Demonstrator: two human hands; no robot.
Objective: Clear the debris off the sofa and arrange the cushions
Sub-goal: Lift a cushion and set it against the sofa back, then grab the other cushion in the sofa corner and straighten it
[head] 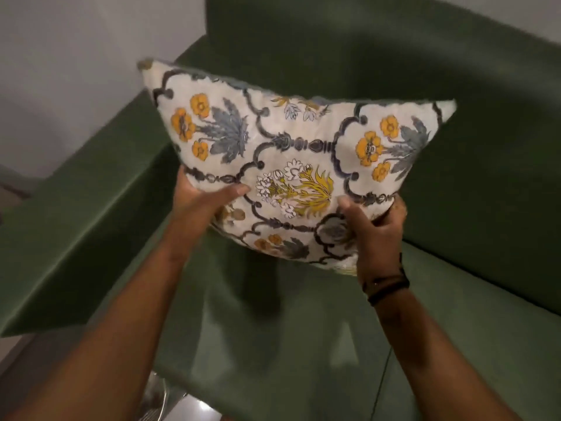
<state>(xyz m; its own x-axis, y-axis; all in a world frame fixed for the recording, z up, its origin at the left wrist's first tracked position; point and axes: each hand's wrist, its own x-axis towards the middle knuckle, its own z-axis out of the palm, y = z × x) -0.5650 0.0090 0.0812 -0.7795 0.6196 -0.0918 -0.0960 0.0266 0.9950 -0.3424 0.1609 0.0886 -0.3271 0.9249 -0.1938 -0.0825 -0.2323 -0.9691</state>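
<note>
A white cushion (291,141) printed with yellow flowers and grey-blue leaves is held up in the air over the left end of a dark green sofa (303,314). My left hand (203,202) grips its lower left edge, thumb on the printed face. My right hand (376,226), with dark bands at the wrist, grips its lower right edge the same way. The cushion hangs tilted, its top left corner higher, in front of the sofa's backrest (364,56). The fingers behind the cushion are hidden.
The sofa's wide left armrest (76,238) runs along the left side. A pale wall (76,56) stands behind it. A strip of shiny floor (188,402) shows at the bottom, in front of the seat.
</note>
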